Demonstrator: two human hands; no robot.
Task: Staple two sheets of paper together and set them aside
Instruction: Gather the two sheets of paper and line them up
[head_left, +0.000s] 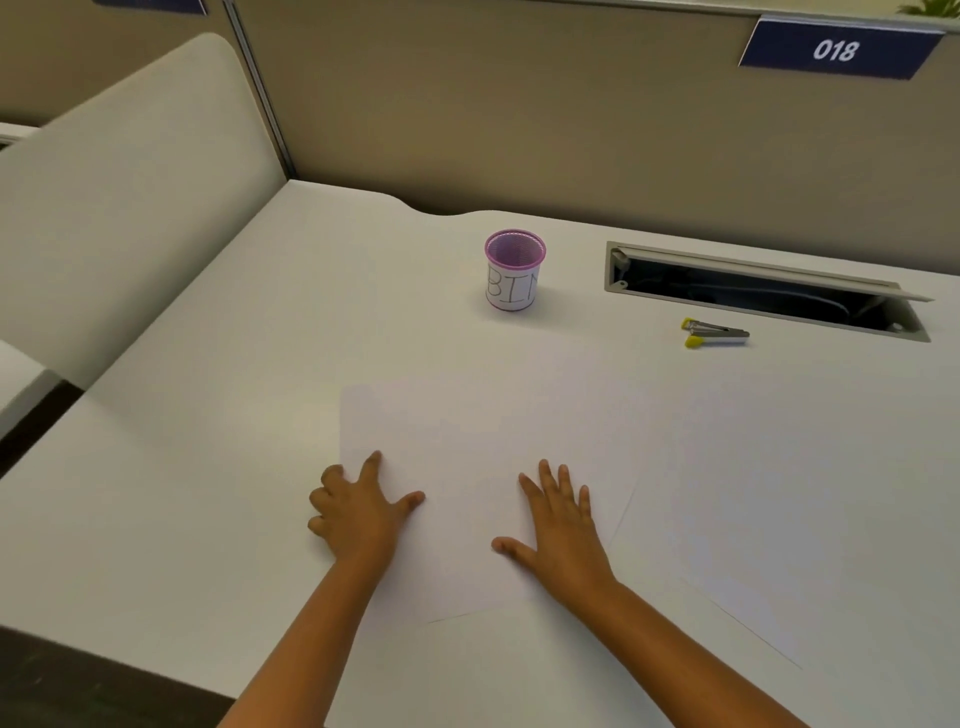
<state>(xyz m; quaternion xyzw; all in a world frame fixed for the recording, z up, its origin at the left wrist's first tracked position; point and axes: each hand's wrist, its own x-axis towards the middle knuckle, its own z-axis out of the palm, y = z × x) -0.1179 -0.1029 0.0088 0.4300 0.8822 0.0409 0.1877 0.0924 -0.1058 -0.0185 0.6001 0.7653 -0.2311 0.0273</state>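
A white surface (218, 467) is filling most of the frame, with beige partition walls (467, 104) rising along the top and a blue plate reading "018" (836, 49) hanging in the upper right. A white sheet of paper (483, 431) is lying at the centre of the frame, and a second white sheet (779, 519) is lying to its right, toward the lower right; their edges are faint against the surface, so whether they overlap cannot be told. An open cable slot (753, 291) is sitting in the surface at the upper right. A purple mesh cup labelled "BIN" (514, 270) is standing upright above the centre sheet, apart from it. The left hand (358, 509) is resting at the centre sheet's left edge, index finger and thumb stretched out, the other fingers curling loosely and gripping nothing. The right hand (558, 525) is pressing flat on the same sheet, fingers straight and spread. A small metal stapler with yellow tips (714, 332) is lying just below the slot, well apart from both hands.
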